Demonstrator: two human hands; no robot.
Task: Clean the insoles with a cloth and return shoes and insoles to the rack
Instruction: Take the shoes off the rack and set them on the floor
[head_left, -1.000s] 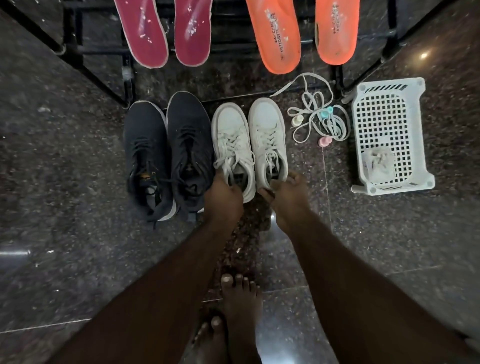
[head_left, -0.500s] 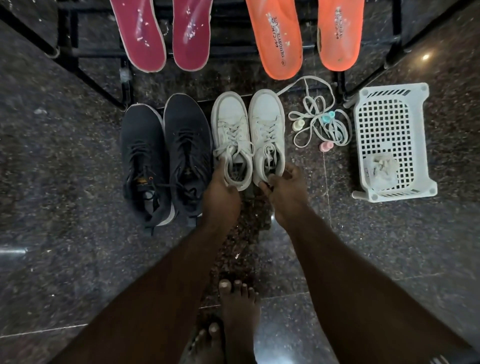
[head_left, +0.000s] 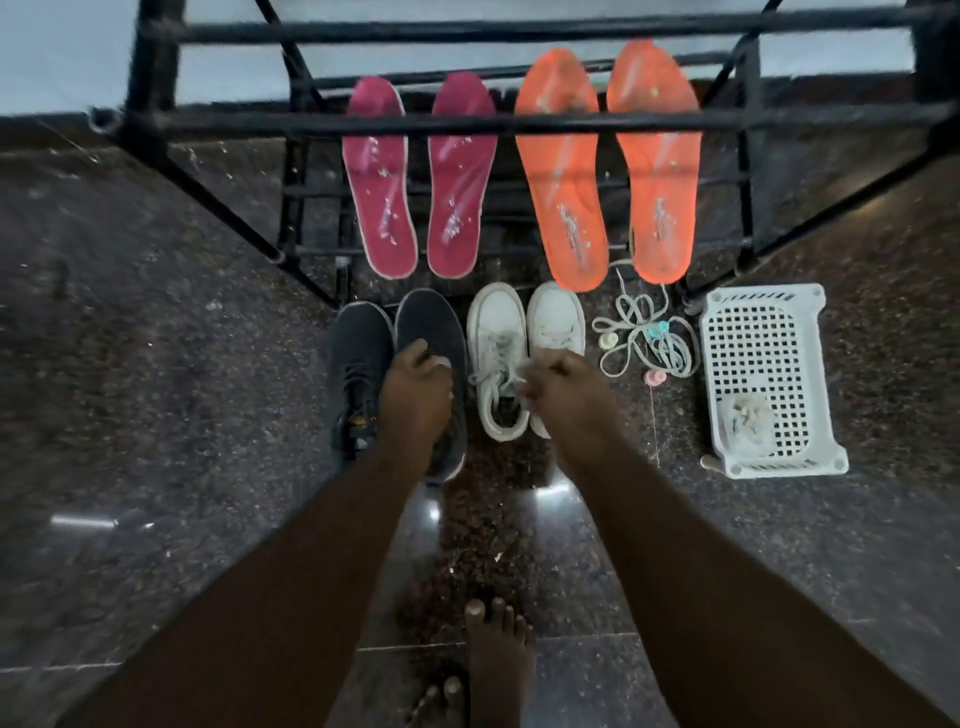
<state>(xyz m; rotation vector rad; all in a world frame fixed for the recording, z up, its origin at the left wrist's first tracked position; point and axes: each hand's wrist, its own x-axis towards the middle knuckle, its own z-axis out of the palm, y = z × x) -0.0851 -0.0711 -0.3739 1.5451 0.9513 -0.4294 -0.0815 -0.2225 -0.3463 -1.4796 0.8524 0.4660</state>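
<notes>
My left hand (head_left: 415, 395) hangs over the dark shoes (head_left: 395, 374), fingers curled down toward the upper of the right-hand one; whether they actually grip it I cannot tell. My right hand (head_left: 558, 387) is clenched above the white shoes (head_left: 524, 358), and it may be pinching a lace, but the blur hides that. Both pairs stand on the floor just in front of the black rack (head_left: 467, 122). The pink insoles (head_left: 421, 176) and orange insoles (head_left: 608, 161) lean on the rack's lower bars, flecked with pale dirt, so I judge the cleaning is not yet done. The cloth (head_left: 748, 421) lies crumpled in the near end of the white basket (head_left: 763, 312) at the rack's right foot, with a loose lace (head_left: 644, 338) between basket and white shoes. I judge I am still arranging shoes. Next I need the cloth, which calls for freeing my right hand and reaching right to the basket
</notes>
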